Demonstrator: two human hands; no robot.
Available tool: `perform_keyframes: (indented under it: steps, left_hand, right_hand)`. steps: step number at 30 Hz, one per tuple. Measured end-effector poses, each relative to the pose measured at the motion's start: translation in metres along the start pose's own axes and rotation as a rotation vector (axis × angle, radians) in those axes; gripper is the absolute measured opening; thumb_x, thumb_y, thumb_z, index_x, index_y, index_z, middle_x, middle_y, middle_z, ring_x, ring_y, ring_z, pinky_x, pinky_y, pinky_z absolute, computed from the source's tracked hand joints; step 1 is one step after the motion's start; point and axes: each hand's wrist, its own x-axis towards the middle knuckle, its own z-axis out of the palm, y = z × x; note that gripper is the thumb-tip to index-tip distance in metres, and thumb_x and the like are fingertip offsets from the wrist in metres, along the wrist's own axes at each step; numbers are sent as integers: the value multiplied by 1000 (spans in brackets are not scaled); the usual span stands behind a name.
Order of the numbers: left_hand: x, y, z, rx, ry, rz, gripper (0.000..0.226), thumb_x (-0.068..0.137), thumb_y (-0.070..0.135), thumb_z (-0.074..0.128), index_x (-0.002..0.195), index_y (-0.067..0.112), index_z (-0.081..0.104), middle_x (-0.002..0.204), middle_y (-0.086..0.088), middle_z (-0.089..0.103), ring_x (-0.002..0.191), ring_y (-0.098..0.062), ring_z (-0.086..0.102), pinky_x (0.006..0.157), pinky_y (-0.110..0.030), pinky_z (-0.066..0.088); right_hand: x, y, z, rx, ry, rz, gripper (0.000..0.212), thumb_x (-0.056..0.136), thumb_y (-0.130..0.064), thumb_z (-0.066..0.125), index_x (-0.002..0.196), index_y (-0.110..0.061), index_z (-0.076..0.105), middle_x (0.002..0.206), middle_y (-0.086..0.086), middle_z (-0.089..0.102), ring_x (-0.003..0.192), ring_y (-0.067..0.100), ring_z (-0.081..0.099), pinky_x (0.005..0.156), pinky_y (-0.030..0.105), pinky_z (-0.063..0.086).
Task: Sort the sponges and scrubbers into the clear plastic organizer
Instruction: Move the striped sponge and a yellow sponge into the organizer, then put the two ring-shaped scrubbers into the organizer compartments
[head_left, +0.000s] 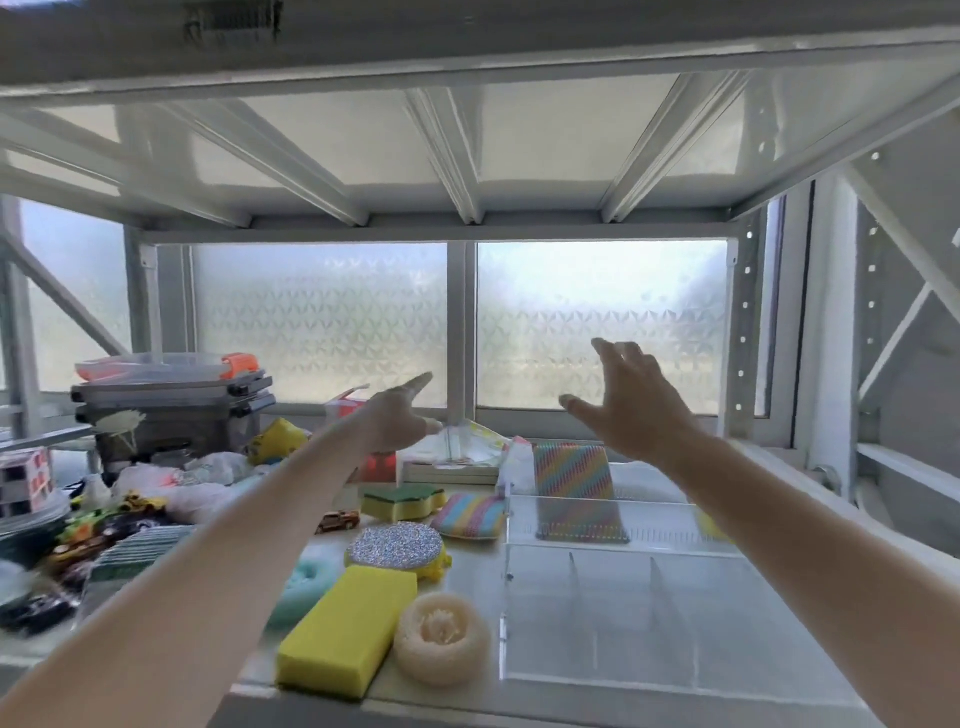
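Landmark: clear plastic organizer (623, 613), on the shelf's right half, dividers upright, near compartments bare.
- Rainbow-striped scrubber (574, 491): standing tilted in the organizer's far compartment.
- Yellow item (709, 525): same far row, right end, blurred.
- Pastel striped sponge (470, 515): touching the organizer's left wall.
- Glitter round scrubber (397, 545), yellow block sponge (345, 626), loofah ring (441, 642), green-topped yellow sponge (402, 500): left of the organizer; the loofah is just beside its near-left corner.
- Toy car (337, 520): farther left.
- Left hand (397, 421): raised beyond the organizer's far-left corner, forefinger extended, holding nothing.
- Right hand (631, 402): raised above its far compartment, fingers spread, empty.
No legible writing.
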Motion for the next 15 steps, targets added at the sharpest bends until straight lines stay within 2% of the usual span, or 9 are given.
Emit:
perform_keyframes:
  steps: [1,2,3,5,7,9,11,15]
  left_hand:
    - [-9,-11,-7,18,3,-20,82,90,28,57,155,27,8,154,-16,34,104,-27,61,98,-36,46]
    - [-19,-23,-13,52,2,-38,85,90,30,58,155,28,4,155,-15,33,98,-23,61,96,-34,46]
    - [-28,-34,-17,86,-9,-59,86,89,32,58,155,28,2,156,-13,30,106,-23,59,100,-33,43]
    - [-45,-58,-23,128,-62,-106,89,88,34,60,154,29,1,159,-11,25,134,-27,43,110,-35,34]
    - [-62,-79,-23,114,-166,-160,91,86,34,63,154,31,3,158,-7,28,141,-25,35,113,-35,30]
    - [-78,-92,-18,140,-273,-190,91,84,33,64,154,32,7,159,-2,26,143,-22,31,114,-33,27]
    - [-90,-97,-9,170,-377,-227,87,85,28,64,154,31,11,159,0,23,143,-21,30,113,-31,28]
    - [-100,-101,7,191,-529,-287,86,81,26,61,152,36,14,159,4,22,137,-26,41,107,-43,43]
  right_hand:
    - [-2,-17,4,35,-17,-72,80,86,-45,59,149,-11,22,152,15,30,138,32,31,109,43,35]
    - [-6,-32,7,63,-44,-143,83,85,-45,61,150,-13,21,152,14,29,138,31,32,110,42,34]
    - [-11,-48,12,87,-85,-211,85,83,-45,63,150,-14,20,153,12,29,139,29,32,111,41,34]
    - [-21,-74,22,111,-208,-329,92,80,-47,66,151,-17,16,155,10,25,140,28,29,114,40,32]
    - [-34,-96,33,85,-377,-396,100,77,-49,70,153,-19,12,158,8,21,144,27,25,117,41,27]
    - [-47,-110,44,-7,-555,-403,106,75,-51,72,154,-19,9,158,6,23,143,26,28,117,38,29]
    - [-60,-117,53,-117,-731,-364,106,72,-52,73,152,-14,15,153,8,36,136,27,39,112,38,36]
    - [-82,-121,64,-267,-951,-300,89,73,-48,74,142,-11,31,134,9,54,118,29,54,100,36,46]
